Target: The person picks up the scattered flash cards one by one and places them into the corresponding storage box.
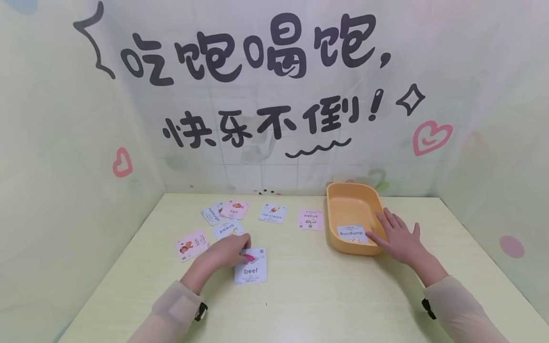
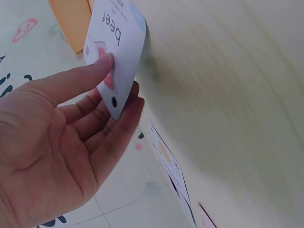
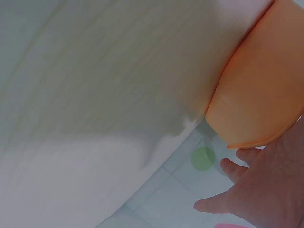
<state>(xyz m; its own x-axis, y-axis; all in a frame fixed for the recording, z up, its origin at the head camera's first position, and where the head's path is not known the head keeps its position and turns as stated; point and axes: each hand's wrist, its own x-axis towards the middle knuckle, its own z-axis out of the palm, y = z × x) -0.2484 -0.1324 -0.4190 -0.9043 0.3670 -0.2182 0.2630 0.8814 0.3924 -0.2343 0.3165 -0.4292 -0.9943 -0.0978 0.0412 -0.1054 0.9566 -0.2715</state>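
My left hand (image 1: 225, 251) pinches the beef card (image 1: 250, 272) by its corner between thumb and fingers. In the left wrist view the card (image 2: 117, 38) is tilted, with the thumb over its red picture. My right hand (image 1: 402, 240) lies at the right rim of the orange plastic bin (image 1: 356, 248), fingers spread, its fingertips reaching over the edge. Inside the bin leans the dumpling card (image 1: 350, 232). The right wrist view shows the bin's outer wall (image 3: 261, 76) beside the fingers. Just beyond my left hand lies the bread card (image 1: 225, 228), partly covered by it.
The lion card (image 1: 191, 245) is at the left of the table (image 1: 309, 295). Farther back lie the hamburger card (image 1: 211, 215), the fish card (image 1: 235, 209) overlapping it, the ice cream card (image 1: 272, 213) and the snake card (image 1: 310, 220). A printed sheet (image 1: 274, 176) hangs behind.
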